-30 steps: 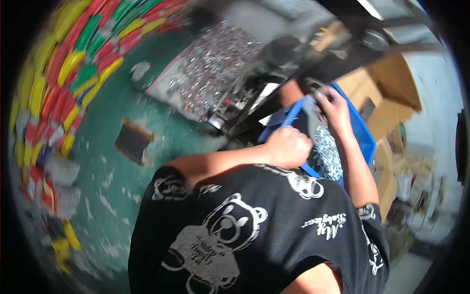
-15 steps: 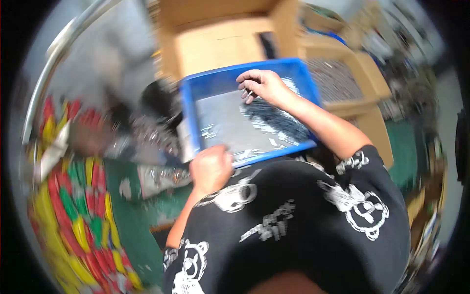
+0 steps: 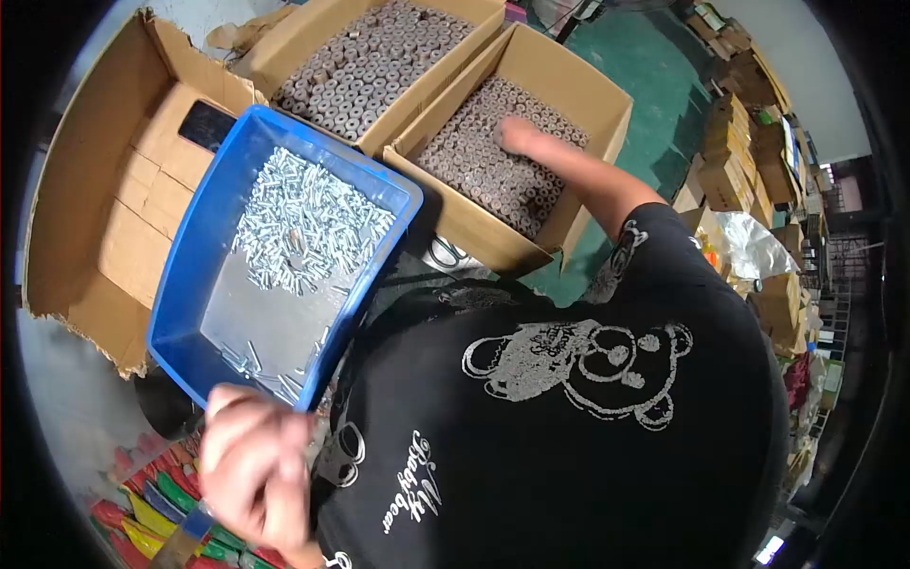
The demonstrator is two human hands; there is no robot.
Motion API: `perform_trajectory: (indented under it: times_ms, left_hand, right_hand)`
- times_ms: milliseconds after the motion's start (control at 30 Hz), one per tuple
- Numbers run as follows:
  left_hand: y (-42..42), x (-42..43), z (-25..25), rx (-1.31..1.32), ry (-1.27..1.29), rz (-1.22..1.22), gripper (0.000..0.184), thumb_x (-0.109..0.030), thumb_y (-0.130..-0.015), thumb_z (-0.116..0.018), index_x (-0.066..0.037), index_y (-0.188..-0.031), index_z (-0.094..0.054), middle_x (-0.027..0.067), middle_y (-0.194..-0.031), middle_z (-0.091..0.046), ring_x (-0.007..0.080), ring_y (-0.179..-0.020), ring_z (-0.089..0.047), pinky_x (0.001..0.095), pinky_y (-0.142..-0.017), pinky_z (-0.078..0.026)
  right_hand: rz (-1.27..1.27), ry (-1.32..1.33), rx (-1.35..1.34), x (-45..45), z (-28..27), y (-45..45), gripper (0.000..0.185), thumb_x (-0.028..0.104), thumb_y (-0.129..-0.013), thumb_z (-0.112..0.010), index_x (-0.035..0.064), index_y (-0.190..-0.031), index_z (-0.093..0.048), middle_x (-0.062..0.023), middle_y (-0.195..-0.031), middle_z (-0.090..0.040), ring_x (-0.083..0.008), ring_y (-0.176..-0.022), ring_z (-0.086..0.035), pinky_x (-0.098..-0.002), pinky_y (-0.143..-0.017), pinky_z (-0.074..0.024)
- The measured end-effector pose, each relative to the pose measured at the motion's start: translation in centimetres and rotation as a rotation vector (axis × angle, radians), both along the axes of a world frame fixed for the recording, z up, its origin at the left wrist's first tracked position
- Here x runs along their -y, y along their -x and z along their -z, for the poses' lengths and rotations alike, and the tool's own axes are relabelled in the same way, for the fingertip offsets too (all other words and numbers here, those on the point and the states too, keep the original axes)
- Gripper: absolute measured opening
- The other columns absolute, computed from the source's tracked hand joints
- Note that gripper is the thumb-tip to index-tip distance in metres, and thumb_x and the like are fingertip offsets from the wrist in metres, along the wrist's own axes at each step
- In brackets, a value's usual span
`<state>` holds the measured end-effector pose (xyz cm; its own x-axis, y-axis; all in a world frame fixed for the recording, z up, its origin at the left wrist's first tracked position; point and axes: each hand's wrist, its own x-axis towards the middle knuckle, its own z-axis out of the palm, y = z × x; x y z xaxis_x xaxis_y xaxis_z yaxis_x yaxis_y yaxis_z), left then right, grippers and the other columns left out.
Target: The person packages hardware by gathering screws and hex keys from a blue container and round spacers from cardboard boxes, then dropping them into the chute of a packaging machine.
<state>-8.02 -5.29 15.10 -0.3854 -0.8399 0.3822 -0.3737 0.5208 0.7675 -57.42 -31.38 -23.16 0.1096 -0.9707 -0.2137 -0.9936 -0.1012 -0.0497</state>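
Note:
In the head view my right hand (image 3: 519,136) reaches into the right-hand cardboard box (image 3: 471,216), at the small metal cylinders with holes (image 3: 479,156) that fill its bottom. Its fingers look curled together, and the fingertips are hidden. My left hand (image 3: 254,465) is blurred, raised near the close corner of the blue plastic tray (image 3: 169,308). Its fingers are curled; whatever they may hold is not distinguishable. Short shiny metal pins (image 3: 299,213) lie heaped toward the tray's far side, with several more (image 3: 248,360) scattered at its near end.
Another cardboard box (image 3: 431,71) of similar, larger-looking cylinders stands behind. An open carton (image 3: 81,218) with a dark phone-like object (image 3: 206,126) stands left of the tray. Red, yellow and green bundles (image 3: 156,503) lie lower left. Stacked boxes (image 3: 730,156) line the right.
My right hand has moved from over the blue tray into the cardboard box on the right. My left hand has left the tray's rim. The view has turned right.

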Motion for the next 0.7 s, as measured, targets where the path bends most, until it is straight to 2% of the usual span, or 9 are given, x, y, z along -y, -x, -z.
perform_trajectory:
  times_ms: [33,100,233,300,367,500,567,633,700]
  left_hand:
    - [0.7,0.8,-1.3,-0.073,0.116,0.146,0.011,-0.009,-0.078,-0.065,-0.003,-0.088,-0.068,0.0077,-0.088,-0.060,0.0236,-0.073,-0.053,0.0364,-0.069,-0.043]
    - [0.0,1.3,-2.1,-0.399,0.140,0.331,0.032,-0.017,-0.080,-0.063,-0.001,-0.107,-0.063,0.0084,-0.087,-0.060,0.0230,-0.087,-0.056,0.0372,-0.072,-0.046]
    - [-0.8,4.8,-5.8,-0.320,0.103,0.306,0.029,-0.014,-0.079,-0.063,-0.001,-0.105,-0.060,0.0084,-0.085,-0.058,0.0226,-0.084,-0.054,0.0372,-0.071,-0.045]
    - [-1.0,5.4,-7.9,-0.293,0.112,0.242,0.028,-0.012,-0.078,-0.063,-0.001,-0.103,-0.058,0.0084,-0.084,-0.056,0.0223,-0.083,-0.052,0.0371,-0.071,-0.045]
    - [-1.7,5.0,-9.3,-0.287,0.081,0.157,0.027,-0.011,-0.077,-0.063,-0.001,-0.102,-0.056,0.0083,-0.082,-0.054,0.0220,-0.081,-0.051,0.0371,-0.070,-0.044]
    - [-1.7,4.0,-10.2,-0.356,-0.037,0.023,0.026,-0.007,-0.076,-0.063,-0.002,-0.099,-0.052,0.0083,-0.080,-0.051,0.0214,-0.078,-0.048,0.0370,-0.069,-0.042]
    - [-1.5,2.6,-10.8,-0.392,-0.111,-0.074,0.026,-0.005,-0.075,-0.063,-0.002,-0.097,-0.050,0.0083,-0.079,-0.049,0.0211,-0.076,-0.046,0.0370,-0.069,-0.042]
    - [-0.7,1.6,-11.4,-0.439,-0.179,-0.172,0.026,-0.004,-0.075,-0.063,-0.002,-0.095,-0.048,0.0083,-0.078,-0.047,0.0208,-0.075,-0.045,0.0369,-0.069,-0.041]
    - [-0.1,1.3,-12.1,-0.465,-0.262,-0.230,0.026,-0.002,-0.074,-0.063,-0.002,-0.094,-0.046,0.0083,-0.077,-0.046,0.0205,-0.073,-0.043,0.0369,-0.068,-0.040]
  right_hand:
    - [-0.045,-0.072,-0.061,-0.7,2.0,0.0,0.028,0.022,-0.084,-0.054,-0.0007,-0.080,-0.068,-0.0230,-0.086,-0.068,-0.0396,-0.079,-0.065,-0.0473,-0.074,-0.0517]
    - [-0.038,0.028,0.076,-3.5,5.7,0.1,0.026,0.021,-0.082,-0.054,-0.0015,-0.078,-0.068,-0.0240,-0.085,-0.067,-0.0404,-0.078,-0.064,-0.0481,-0.072,-0.0513]
    - [-0.265,-0.105,0.053,-5.6,5.8,-1.1,0.016,0.010,-0.078,-0.059,-0.0038,-0.082,-0.066,-0.0252,-0.085,-0.066,-0.0417,-0.079,-0.063,-0.0509,-0.072,-0.0513]
    - [-0.141,-0.340,-0.003,-5.3,5.2,-1.0,0.023,0.013,-0.080,-0.060,0.0040,-0.099,-0.067,-0.0198,-0.105,-0.064,-0.0379,-0.099,-0.060,-0.0488,-0.085,-0.0481]
    - [-0.268,-0.155,-0.016,-3.2,18.0,5.3,0.024,0.012,-0.079,-0.062,0.0064,-0.101,-0.068,-0.0187,-0.107,-0.065,-0.0366,-0.098,-0.061,-0.0471,-0.087,-0.0485]
    - [-0.470,-0.251,-0.152,-2.8,5.6,0.8,0.024,0.017,-0.079,-0.064,0.0066,-0.101,-0.069,-0.0169,-0.100,-0.067,-0.0358,-0.089,-0.063,-0.0448,-0.080,-0.0513]
    - [-0.215,-0.469,-0.161,-2.8,3.8,-0.9,0.028,0.022,-0.078,-0.068,0.0081,-0.102,-0.068,-0.0152,-0.098,-0.068,-0.0360,-0.084,-0.064,-0.0441,-0.074,-0.0522]
    - [-0.307,-0.420,0.070,-2.3,-1.1,1.2,0.030,0.022,-0.080,-0.071,0.0090,-0.106,-0.066,-0.0115,-0.099,-0.069,-0.0319,-0.084,-0.065,-0.0425,-0.071,-0.0522]
    - [0.440,-0.651,1.149,-2.2,-3.9,1.8,0.024,0.021,-0.086,-0.069,0.0080,-0.106,-0.065,-0.0065,-0.092,-0.068,-0.0213,-0.075,-0.064,-0.0357,-0.064,-0.0507]
